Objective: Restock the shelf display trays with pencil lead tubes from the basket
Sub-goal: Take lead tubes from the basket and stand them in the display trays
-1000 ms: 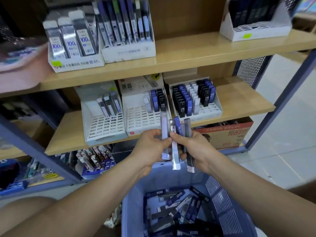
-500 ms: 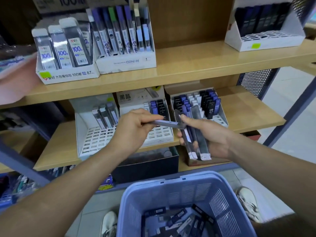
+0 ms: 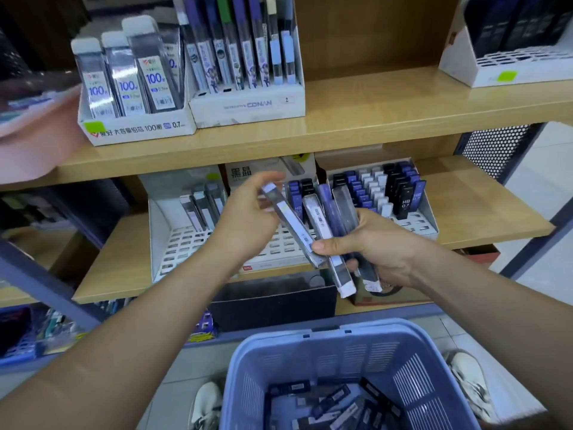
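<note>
The left hand (image 3: pixel 248 221) has its grip clamped on the upper part of one pencil lead tube (image 3: pixel 291 219). The long axis of this tube is slanted, from upper left down to lower right, and its lower end touches the thumb of the right hand (image 3: pixel 383 248). The right grip is closed round a bundle of tubes (image 3: pixel 333 218), which fan upward. The left display tray (image 3: pixel 186 243) holds only few grey tubes. It lies just behind and left of the left hand, so this hand is the nearer one. The basket (image 3: pixel 297 346) stands below, with more tubes inside.
</note>
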Demonstrator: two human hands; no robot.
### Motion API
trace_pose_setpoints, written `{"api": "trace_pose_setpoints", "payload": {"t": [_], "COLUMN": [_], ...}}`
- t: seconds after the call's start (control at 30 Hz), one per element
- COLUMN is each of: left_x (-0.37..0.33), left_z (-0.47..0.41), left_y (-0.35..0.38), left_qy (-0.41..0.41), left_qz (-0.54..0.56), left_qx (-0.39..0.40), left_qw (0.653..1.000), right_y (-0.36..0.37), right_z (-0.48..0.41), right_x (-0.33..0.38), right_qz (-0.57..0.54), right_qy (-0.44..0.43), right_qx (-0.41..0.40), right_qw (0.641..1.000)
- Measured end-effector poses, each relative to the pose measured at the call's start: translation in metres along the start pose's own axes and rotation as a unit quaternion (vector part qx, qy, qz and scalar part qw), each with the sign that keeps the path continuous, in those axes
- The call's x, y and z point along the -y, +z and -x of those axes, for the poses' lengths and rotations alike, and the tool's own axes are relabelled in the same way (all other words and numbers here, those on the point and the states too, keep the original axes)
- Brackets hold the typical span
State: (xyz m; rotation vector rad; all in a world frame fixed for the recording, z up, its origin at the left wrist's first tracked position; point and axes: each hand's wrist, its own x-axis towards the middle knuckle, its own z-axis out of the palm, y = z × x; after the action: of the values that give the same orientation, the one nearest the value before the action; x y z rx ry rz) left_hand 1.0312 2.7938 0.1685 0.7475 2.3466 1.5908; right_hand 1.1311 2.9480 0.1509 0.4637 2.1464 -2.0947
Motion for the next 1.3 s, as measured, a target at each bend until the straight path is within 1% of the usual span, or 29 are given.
{"api": "trace_pose_setpoints", "payload": {"t": [0.03,0.07,0.1,0.17,0.27,0.43,0.5,0.57,0.67,0.73,0.8,0.87,0.93,1.0,1.07,1.13,1.23,1.3], "left_x": [-0.002,-0.003,-0.003,0.000,0.003,0.007,0.005,0.001,0.000,0.004,0.009,0.017,0.029,0.045,0.061,0.072,0.081,0.085], "left_z": [-0.001,-0.001,-0.002,-0.004,-0.007,-0.008,-0.010,-0.012,-0.013,-0.010,-0.005,0.002,0.008,0.011,0.012,0.007,-0.008,-0.020], "left_y": [-0.003,-0.007,-0.010,-0.014,-0.013,-0.004,-0.001,-0.005,-0.024,-0.044,-0.067,-0.091,-0.115,-0.133,-0.143,-0.148,-0.148,-0.144], "left_qy": [-0.052,-0.085,-0.100,-0.104,-0.097,-0.078,-0.071,-0.070,-0.078,-0.084,-0.089,-0.097,-0.100,-0.093,-0.078,-0.062,-0.036,-0.009], "left_qz": [0.085,0.138,0.157,0.167,0.174,0.152,0.133,0.088,0.037,-0.022,-0.089,-0.129,-0.148,-0.180,-0.230,-0.251,-0.251,-0.270], "left_qx": [0.015,0.023,0.027,0.030,0.020,0.019,0.028,0.049,0.071,0.069,0.069,0.045,-0.013,-0.076,-0.116,-0.144,-0.167,-0.178], "left_qw": [0.995,0.987,0.982,0.980,0.980,0.985,0.988,0.992,0.994,0.994,0.990,0.986,0.984,0.976,0.963,0.955,0.953,0.946], "right_y": [0.001,0.002,0.002,0.003,0.003,-0.004,-0.010,-0.015,-0.013,-0.005,0.005,0.018,0.031,0.043,0.056,0.069,0.092,0.103], "right_z": [-0.001,-0.001,-0.001,-0.003,-0.007,-0.009,-0.007,-0.006,-0.007,-0.010,-0.012,-0.016,-0.019,-0.025,-0.033,-0.043,-0.058,-0.066], "right_x": [-0.001,-0.001,-0.003,-0.006,-0.013,-0.028,-0.031,-0.032,-0.033,-0.033,-0.032,-0.032,-0.030,-0.026,-0.024,-0.023,-0.025,-0.028], "right_qz": [0.020,0.041,0.058,0.069,0.049,0.073,0.080,0.078,0.079,0.064,0.032,0.006,-0.019,-0.040,-0.087,-0.162,-0.270,-0.302], "right_qy": [-0.004,-0.004,-0.004,-0.003,0.001,0.021,0.022,0.018,0.009,0.012,0.015,0.024,0.035,0.040,0.047,0.060,0.084,0.086], "right_qx": [-0.009,-0.015,-0.019,-0.026,-0.054,-0.043,-0.061,-0.077,-0.079,-0.061,-0.024,0.005,0.018,0.016,0.008,-0.005,-0.018,-0.021], "right_qw": [1.000,0.999,0.998,0.997,0.997,0.996,0.995,0.994,0.994,0.996,0.999,1.000,0.999,0.998,0.995,0.985,0.959,0.949]}}
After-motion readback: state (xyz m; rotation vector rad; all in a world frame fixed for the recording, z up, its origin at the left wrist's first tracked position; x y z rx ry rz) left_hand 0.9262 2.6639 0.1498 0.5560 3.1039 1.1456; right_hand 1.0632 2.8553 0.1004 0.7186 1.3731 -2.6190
